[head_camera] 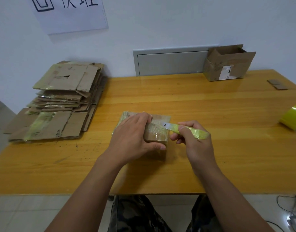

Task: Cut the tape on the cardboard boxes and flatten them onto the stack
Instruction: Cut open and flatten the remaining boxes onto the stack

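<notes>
I see a white wall behind a wooden desk [194, 101], with a paper sign [68, 12] pinned up; its large dark characters are cropped and I cannot read them. Mid-desk, toward the near edge, my left hand [132, 139] curls over a small taped box [158, 131], thumb against its near side. My right hand [194, 139] grips a knife [185, 128] by its yellow-green wrapped handle, blade lying on the box's taped top. The stack [60, 101] of flattened boxes fills the desk's left end. An open box [227, 64] with a white label, too small to read, sits at the far right corner; a tape roll [293, 117] lies at the right edge.
</notes>
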A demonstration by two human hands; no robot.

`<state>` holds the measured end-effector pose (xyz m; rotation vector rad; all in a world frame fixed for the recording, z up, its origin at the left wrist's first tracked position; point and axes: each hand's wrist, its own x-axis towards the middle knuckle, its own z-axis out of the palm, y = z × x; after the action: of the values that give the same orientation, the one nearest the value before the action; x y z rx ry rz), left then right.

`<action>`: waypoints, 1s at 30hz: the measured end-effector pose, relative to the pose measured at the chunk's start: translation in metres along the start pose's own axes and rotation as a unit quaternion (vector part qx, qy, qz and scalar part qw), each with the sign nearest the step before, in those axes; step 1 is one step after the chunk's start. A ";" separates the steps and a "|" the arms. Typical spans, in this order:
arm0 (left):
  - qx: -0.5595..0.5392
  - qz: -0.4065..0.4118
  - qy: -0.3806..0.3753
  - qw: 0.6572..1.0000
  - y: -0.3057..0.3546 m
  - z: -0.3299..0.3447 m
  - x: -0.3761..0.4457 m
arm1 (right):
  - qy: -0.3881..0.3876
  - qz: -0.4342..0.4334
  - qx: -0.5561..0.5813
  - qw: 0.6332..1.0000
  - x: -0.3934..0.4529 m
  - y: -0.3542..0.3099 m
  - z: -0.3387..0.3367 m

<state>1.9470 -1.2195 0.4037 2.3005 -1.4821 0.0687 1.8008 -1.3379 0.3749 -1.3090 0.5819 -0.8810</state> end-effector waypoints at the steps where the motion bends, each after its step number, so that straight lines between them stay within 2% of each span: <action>1: 0.000 0.001 -0.001 1.000 0.000 0.000 0.000 | 0.009 0.000 0.004 1.000 -0.001 0.000 -0.002; 4: 0.002 0.003 -0.003 1.000 0.000 0.000 0.001 | 0.026 -0.002 0.009 1.000 -0.002 -0.002 -0.003; 8: 0.001 0.001 -0.002 1.000 0.001 0.000 0.001 | -0.002 -0.006 -0.008 1.000 -0.003 -0.003 0.000; 13: 0.004 -0.004 -0.010 1.000 0.001 -0.001 0.001 | 0.016 0.014 0.036 0.999 -0.006 -0.005 -0.006; 19: -0.005 -0.004 -0.010 1.000 0.001 -0.001 0.000 | -0.015 0.016 0.056 0.998 -0.008 -0.005 -0.009; 25: -0.019 -0.014 -0.030 0.999 0.002 -0.003 0.001 | 0.050 -0.010 0.099 0.994 -0.010 -0.006 -0.022; 30: 0.005 -0.009 -0.042 0.999 0.003 -0.005 0.002 | 0.028 -0.043 0.016 0.999 -0.008 -0.002 -0.006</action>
<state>1.9455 -1.2203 0.4095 2.3504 -1.5036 -0.0257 1.7905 -1.3349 0.3749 -1.2908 0.5565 -0.9961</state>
